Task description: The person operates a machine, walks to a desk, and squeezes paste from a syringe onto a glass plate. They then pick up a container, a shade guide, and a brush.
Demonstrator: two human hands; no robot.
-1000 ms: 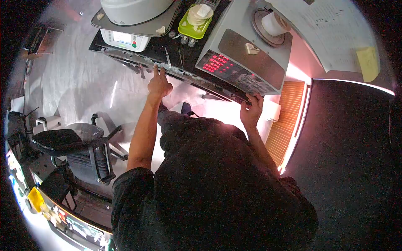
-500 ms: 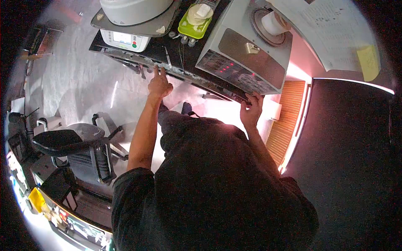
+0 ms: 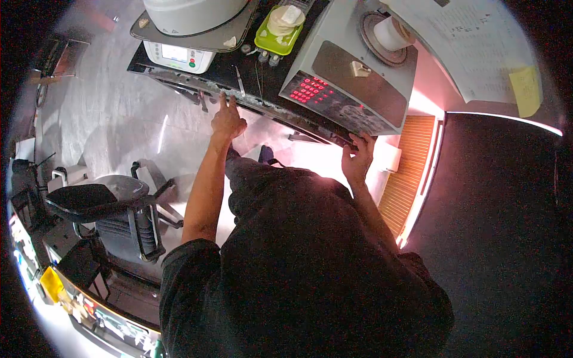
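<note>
My left hand [image 3: 228, 121] rests at the front edge of the dark counter [image 3: 224, 76], two fingers stretched out onto its worn rim and nothing held. Just beyond those fingertips lies a thin, pale, pointed tool [image 3: 240, 82], too small to name surely. At the same edge farther right, my right hand [image 3: 360, 156] touches the rim beneath the corner of a grey machine [image 3: 382, 80], fingers bent and thumb apart from them. Red digits glow on the machine's front panel [image 3: 309, 89]. A small cream block [image 3: 360, 69] sits on top of it.
A white device with a screen [image 3: 176, 56] stands back left under a grey tray. A green tray [image 3: 277, 40] holds round pale pieces. A white spool-like cylinder [image 3: 393, 33] tops the machine. Behind me are an office chair [image 3: 122, 221] and a cluttered desk [image 3: 107, 325].
Rows of red digits now show on the machine's panel, where only a few red lights showed before. Both hands stay in place.
</note>
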